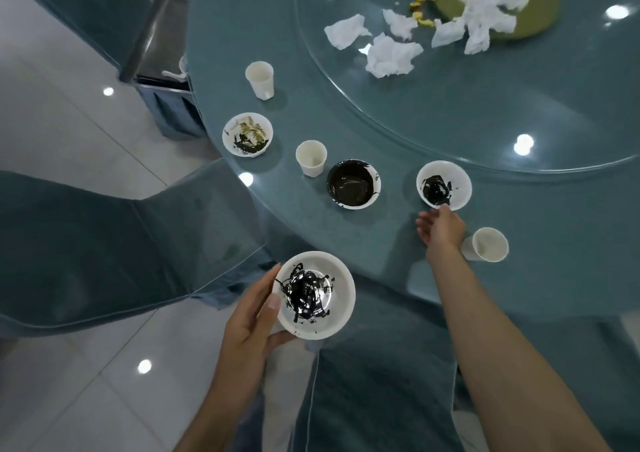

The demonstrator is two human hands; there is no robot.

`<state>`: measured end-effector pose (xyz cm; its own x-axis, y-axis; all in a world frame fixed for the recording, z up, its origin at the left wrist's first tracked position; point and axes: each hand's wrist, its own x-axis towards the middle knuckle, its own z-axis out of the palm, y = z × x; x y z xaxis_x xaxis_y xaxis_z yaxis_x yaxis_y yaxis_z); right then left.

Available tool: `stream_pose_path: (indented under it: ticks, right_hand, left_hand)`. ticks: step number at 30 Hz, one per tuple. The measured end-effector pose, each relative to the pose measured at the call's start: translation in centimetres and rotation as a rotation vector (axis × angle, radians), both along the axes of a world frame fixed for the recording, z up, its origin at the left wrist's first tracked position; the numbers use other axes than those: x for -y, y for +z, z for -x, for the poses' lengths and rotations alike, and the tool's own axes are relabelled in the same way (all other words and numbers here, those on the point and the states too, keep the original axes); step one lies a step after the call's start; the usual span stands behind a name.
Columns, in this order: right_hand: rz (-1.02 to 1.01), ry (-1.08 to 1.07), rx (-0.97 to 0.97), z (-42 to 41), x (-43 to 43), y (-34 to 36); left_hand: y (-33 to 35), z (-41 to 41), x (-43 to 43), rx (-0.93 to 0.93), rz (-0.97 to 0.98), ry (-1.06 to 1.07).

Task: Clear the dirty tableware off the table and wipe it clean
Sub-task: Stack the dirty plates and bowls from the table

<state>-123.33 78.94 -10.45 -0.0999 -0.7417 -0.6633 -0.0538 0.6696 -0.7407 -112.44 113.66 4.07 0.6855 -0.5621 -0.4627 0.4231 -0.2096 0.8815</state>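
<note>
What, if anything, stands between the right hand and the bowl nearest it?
Nothing visible does. The right hand is at the near rim of the bowl; a paper cup sits beside the wrist, not between them.

The table [540,230] on the right has a glossy glass top that mirrors ceiling lights. At lower centre, the white bowl [317,296] looks glazed and shiny under wet black smears. The cups [260,79] look matt. The crumpled tissues [391,55] at the top are soft paper. The chair covers [86,251] at left are matt cloth, and the floor tiles [69,112] gleam.
</note>
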Motion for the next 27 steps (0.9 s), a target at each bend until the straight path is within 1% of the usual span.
stream_pose_path:
  ticks: [3,6,10,13,17,21,24,27]
  right_hand:
    - [0.057,-0.059,-0.034,-0.8,-0.4,0.0]
    - [0.12,-0.118,-0.043,-1.7,-2.9,1.3]
    - [0.2,-0.162,-0.034,-3.6,-9.2,4.6]
    - [0.241,-0.17,-0.059,-5.6,-14.6,7.5]
    - [0.252,-0.07,-0.074,-8.7,-21.9,11.4]
    - [0.317,0.085,-0.021,-12.6,-28.2,14.8]
    - [0.332,0.213,0.023,-15.2,-31.7,15.9]
    - [0.338,0.344,0.022,-16.9,-33.6,15.8]
  left_hand:
    - [-0.5,-2.9,-0.3,-0.029,0.008,-0.025]
    - [-1.2,-6.3,-1.1,-0.033,0.009,-0.05]
    - [-1.9,-12.2,-2.1,-0.061,0.018,-0.147]
    - [-1.3,-16.6,-3.0,-0.049,0.035,-0.239]
    - [0.0,-21.3,-4.6,-0.024,0.061,-0.322]
    - [0.6,-24.2,-5.8,-0.009,0.07,-0.359]
    - [1.2,-25.7,-6.4,0.015,0.088,-0.391]
    - [1.4,-26.5,-6.8,0.009,0.099,-0.399]
